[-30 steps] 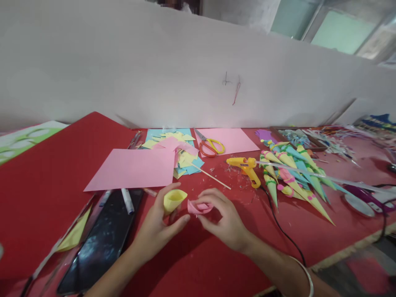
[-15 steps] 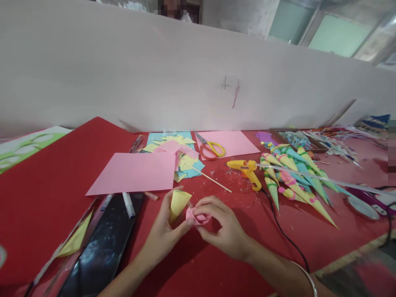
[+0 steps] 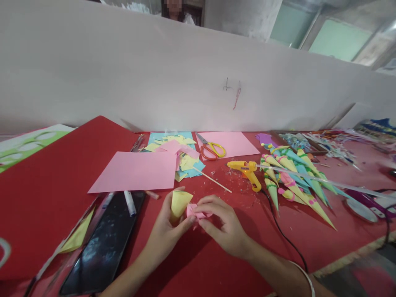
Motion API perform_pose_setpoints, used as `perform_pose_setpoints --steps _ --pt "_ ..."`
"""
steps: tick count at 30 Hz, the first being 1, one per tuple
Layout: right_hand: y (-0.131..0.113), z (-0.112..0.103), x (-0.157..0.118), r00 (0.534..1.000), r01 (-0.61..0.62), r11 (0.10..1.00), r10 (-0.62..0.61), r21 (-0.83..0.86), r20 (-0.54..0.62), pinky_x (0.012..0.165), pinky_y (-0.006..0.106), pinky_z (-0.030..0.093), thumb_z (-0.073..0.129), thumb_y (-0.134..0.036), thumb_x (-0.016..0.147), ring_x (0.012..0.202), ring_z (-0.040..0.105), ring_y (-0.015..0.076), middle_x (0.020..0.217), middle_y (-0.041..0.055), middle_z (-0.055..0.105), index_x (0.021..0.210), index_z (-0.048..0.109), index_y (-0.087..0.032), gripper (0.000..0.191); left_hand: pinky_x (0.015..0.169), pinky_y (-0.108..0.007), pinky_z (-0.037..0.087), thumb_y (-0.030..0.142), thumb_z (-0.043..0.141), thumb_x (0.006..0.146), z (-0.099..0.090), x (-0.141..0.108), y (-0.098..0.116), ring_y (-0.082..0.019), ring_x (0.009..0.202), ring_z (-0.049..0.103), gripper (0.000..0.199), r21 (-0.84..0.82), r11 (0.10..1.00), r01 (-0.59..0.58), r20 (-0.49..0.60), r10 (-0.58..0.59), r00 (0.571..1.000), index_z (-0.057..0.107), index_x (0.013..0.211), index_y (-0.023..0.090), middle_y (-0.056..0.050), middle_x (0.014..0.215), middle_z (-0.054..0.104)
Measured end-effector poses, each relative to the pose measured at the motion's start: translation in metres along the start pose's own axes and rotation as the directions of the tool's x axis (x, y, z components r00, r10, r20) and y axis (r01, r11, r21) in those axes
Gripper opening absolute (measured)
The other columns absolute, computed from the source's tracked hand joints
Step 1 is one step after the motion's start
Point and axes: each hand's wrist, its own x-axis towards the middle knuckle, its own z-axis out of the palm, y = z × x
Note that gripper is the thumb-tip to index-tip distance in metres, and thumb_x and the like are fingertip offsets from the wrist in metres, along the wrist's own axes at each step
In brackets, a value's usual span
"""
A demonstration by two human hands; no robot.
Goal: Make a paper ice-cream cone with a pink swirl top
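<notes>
Left hand (image 3: 168, 227): closed around a yellow paper cone (image 3: 180, 203), with the fingers behind it and the thumb extended to the right. Right hand (image 3: 227, 225): pinching a small, curled piece of pink paper (image 3: 199, 212) between thumb and fingertips.

Position: the pink piece lies to the right of the cone, just beside it; contact between the 2 cannot be confirmed. The cone's long axis runs steeply, wide end up and leaning slightly right, narrowing toward the left palm. The left hand is nearer the cone; the left thumb tip reaches the pink piece's near edge. The right fingers partly cover the pink piece, so its full shape cannot be read.

Surroundings, on the red tabletop (image 3: 192, 268):
- Beyond the hands: a thin wooden stick (image 3: 213, 180), a heap of yellow, pink and blue paper cuttings (image 3: 185, 161), and scissors with 1 red and 1 yellow handle (image 3: 213, 150).
- Right: a yellow glue gun (image 3: 244, 167); its black cord (image 3: 280, 229) runs to the right forearm. Farther right, a pile of pastel paper cones (image 3: 297, 177).
- Left: a flat, glossy black slab (image 3: 105, 243) just beside the left forearm.
</notes>
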Motion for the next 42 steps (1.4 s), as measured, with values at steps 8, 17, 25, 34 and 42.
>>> perform_pose_setpoints --steps 8,17,25,34,42 --pt "0.001 0.001 0.000 0.999 -0.030 1.000 0.030 -0.001 -0.028 0.079 0.031 0.045 0.056 -0.016 0.077 0.087 0.055 0.0159 0.093 0.0043 0.060 0.100 0.059 -0.022 0.024 0.069 -0.022 0.049 0.029 0.064 0.068 0.003 -0.002 0.001 -0.012 0.076 0.058 0.052 -0.058 0.998 0.003 -0.057 -0.007 0.998 0.037 0.112 0.023 0.001 0.089 0.056" --pt "0.003 0.000 -0.003 0.999 0.035 0.996 -0.037 -0.083 -0.027 0.079 0.031 0.046 0.056 -0.019 0.078 0.090 0.054 0.0167 0.097 0.0051 0.056 0.108 0.055 -0.026 0.031 0.078 -0.025 0.048 0.030 0.066 0.066 0.002 -0.003 0.001 -0.016 0.088 0.058 0.054 -0.065 0.998 -0.003 -0.042 0.000 0.999 0.037 0.110 0.023 -0.002 0.100 0.055" --pt "0.003 0.000 -0.003 0.998 0.057 0.992 -0.061 -0.113 -0.027 0.079 0.030 0.047 0.059 -0.021 0.076 0.090 0.055 0.0161 0.096 0.0051 0.055 0.104 0.057 -0.025 0.028 0.080 -0.028 0.048 0.032 0.065 0.066 0.001 -0.004 0.000 -0.018 0.091 0.058 0.057 -0.065 0.998 0.008 -0.020 -0.009 1.000 0.036 0.114 0.023 -0.003 0.101 0.057" --pt "0.002 0.000 -0.003 0.996 0.068 0.994 -0.072 -0.081 -0.048 0.072 0.029 0.048 0.058 -0.019 0.076 0.082 0.058 0.0155 0.090 0.0044 0.060 0.098 0.060 -0.025 0.023 0.076 -0.024 0.048 0.032 0.068 0.066 0.000 -0.004 -0.001 -0.016 0.084 0.060 0.058 -0.133 0.991 -0.023 0.028 0.027 0.999 0.037 0.114 0.024 -0.001 0.093 0.059" --pt "0.000 -0.003 -0.002 0.992 0.074 0.990 -0.086 -0.122 -0.096 0.078 0.031 0.048 0.059 -0.013 0.073 0.088 0.057 0.0162 0.094 0.0051 0.059 0.096 0.060 -0.024 0.025 0.063 -0.020 0.047 0.031 0.060 0.073 -0.008 -0.001 -0.003 -0.011 0.067 0.052 0.041 0.021 0.990 -0.139 -0.023 0.140 0.990 0.039 0.107 0.021 0.001 0.082 0.053"
